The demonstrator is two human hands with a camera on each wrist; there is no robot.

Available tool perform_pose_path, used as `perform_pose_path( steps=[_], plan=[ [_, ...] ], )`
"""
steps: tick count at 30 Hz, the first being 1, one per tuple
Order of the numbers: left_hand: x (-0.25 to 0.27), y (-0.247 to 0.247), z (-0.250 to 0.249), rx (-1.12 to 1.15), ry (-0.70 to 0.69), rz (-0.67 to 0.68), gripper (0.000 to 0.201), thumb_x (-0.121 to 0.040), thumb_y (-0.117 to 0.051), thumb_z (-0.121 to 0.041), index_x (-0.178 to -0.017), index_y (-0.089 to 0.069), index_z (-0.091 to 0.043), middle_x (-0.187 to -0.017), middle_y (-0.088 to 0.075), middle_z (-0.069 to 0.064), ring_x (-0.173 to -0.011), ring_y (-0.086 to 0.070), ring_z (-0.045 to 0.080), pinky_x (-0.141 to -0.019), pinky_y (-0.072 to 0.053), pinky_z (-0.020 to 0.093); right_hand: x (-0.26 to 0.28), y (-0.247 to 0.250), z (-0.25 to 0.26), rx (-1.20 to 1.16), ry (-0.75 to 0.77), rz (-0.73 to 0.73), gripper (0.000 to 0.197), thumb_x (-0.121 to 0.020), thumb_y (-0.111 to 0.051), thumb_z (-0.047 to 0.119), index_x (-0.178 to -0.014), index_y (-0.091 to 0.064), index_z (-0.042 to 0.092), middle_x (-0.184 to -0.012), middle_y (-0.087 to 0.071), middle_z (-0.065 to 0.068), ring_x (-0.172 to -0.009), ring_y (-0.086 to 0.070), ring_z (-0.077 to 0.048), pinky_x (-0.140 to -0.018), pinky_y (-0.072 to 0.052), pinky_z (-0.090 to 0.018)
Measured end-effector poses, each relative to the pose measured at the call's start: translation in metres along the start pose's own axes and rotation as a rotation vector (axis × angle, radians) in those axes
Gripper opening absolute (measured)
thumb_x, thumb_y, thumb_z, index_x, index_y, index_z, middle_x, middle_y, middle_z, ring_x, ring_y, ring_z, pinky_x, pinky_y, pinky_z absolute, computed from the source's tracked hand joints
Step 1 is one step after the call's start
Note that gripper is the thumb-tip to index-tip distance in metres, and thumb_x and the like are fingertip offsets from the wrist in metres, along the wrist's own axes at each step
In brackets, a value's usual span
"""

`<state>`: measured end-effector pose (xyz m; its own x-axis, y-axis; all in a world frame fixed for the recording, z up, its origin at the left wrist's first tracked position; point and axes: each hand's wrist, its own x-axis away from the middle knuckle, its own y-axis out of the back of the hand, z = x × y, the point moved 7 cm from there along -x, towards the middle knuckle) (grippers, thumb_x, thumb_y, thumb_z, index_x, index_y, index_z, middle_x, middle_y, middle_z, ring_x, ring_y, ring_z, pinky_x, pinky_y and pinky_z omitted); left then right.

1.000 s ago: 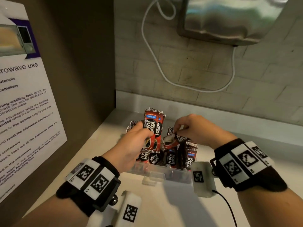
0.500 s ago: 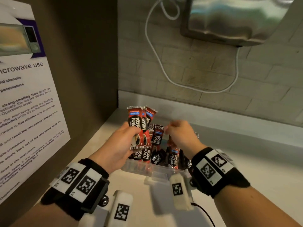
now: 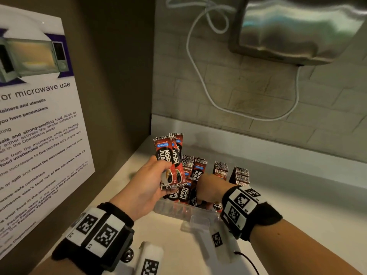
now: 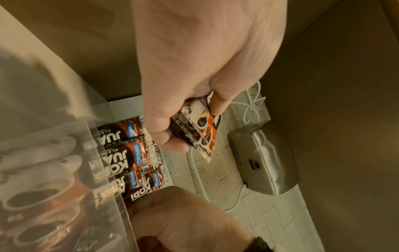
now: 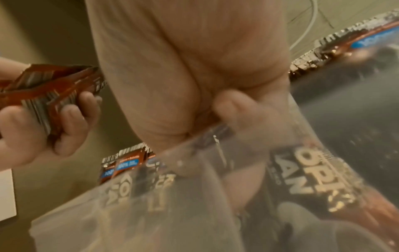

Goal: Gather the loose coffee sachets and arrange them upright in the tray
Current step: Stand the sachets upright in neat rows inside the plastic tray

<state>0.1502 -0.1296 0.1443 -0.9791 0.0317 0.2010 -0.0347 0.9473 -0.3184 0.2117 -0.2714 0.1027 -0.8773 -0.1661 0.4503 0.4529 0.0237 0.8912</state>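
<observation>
A clear plastic tray (image 3: 174,210) sits on the counter, with several red-and-black coffee sachets (image 3: 199,169) standing upright in it. My left hand (image 3: 158,181) grips a small bundle of sachets (image 3: 168,161) by its lower end and holds it upright above the tray's left side; the left wrist view shows the thumb and fingers (image 4: 172,143) curled round that bundle (image 4: 202,129). My right hand (image 3: 208,187) reaches down into the tray's front part. Its thumb and curled fingers (image 5: 228,105) pinch the top of a sachet that is mostly hidden behind the tray wall (image 5: 172,196).
A brown side wall with a microwave notice (image 3: 39,116) stands close on the left. A steel wall unit (image 3: 297,30) with a looping white cable (image 3: 198,76) hangs above the tiled back wall. The white counter (image 3: 307,205) stretches to the right of the tray.
My left hand has lifted its bundle up and to the left. My right hand, pinching a sachet above the tray before, has dropped down among the standing sachets.
</observation>
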Motion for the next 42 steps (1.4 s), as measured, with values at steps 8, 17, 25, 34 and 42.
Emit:
perform_pose_path(
  steps=[8,17,25,34,42],
  plan=[
    [-0.002,0.004,0.001,0.021,0.004,-0.008,0.02,-0.098,-0.044,-0.011,-0.116,-0.051,-0.009,-0.111,-0.068,0.016,-0.096,-0.066,0.028,-0.084,-0.051,0.045,0.014,0.021,0.003,-0.156,0.079,-0.155,0.02,-0.091,-0.054,0.007,-0.097,-0.07,-0.002,-0.085,-0.072,-0.012,-0.072,-0.068,-0.021,-0.075,-0.059,-0.034],
    [-0.001,-0.003,0.004,0.023,0.022,0.007,0.022,-0.098,-0.044,-0.01,-0.118,-0.051,-0.012,-0.111,-0.067,0.016,-0.103,-0.064,0.032,-0.091,-0.049,0.047,0.029,0.042,0.017,-0.283,0.237,-0.348,0.027,-0.085,-0.053,-0.004,-0.095,-0.074,0.01,-0.098,-0.072,-0.005,-0.093,-0.064,-0.019,-0.083,-0.053,-0.03],
    [0.002,-0.01,0.036,0.01,0.276,0.145,0.031,-0.096,-0.044,-0.016,-0.125,-0.051,-0.008,-0.112,-0.067,0.023,-0.086,-0.064,0.028,-0.066,-0.053,0.038,0.028,0.049,0.019,-0.237,0.242,-0.38,0.018,-0.089,-0.049,-0.001,-0.077,-0.059,0.008,-0.089,-0.067,-0.012,-0.078,-0.059,-0.025,-0.067,-0.048,-0.032],
    [0.002,-0.017,0.049,0.091,0.402,0.177,0.032,-0.096,-0.04,-0.021,-0.118,-0.054,-0.002,-0.096,-0.065,0.018,-0.08,-0.058,0.024,-0.068,-0.049,0.038,0.024,0.051,0.013,-0.301,0.247,-0.361,0.019,-0.085,-0.056,-0.002,-0.097,-0.07,0.004,-0.094,-0.069,-0.01,-0.09,-0.064,-0.024,-0.079,-0.054,-0.035],
    [0.0,-0.011,0.05,0.082,0.43,0.167,0.032,-0.096,-0.041,-0.02,-0.119,-0.053,-0.001,-0.089,-0.065,0.018,-0.078,-0.057,0.024,-0.063,-0.05,0.036,0.041,0.077,-0.018,-0.411,0.175,-0.522,0.038,-0.077,-0.051,-0.006,-0.068,-0.066,0.027,-0.072,-0.063,0.011,-0.072,-0.061,-0.013,-0.065,-0.052,-0.028]
  ],
)
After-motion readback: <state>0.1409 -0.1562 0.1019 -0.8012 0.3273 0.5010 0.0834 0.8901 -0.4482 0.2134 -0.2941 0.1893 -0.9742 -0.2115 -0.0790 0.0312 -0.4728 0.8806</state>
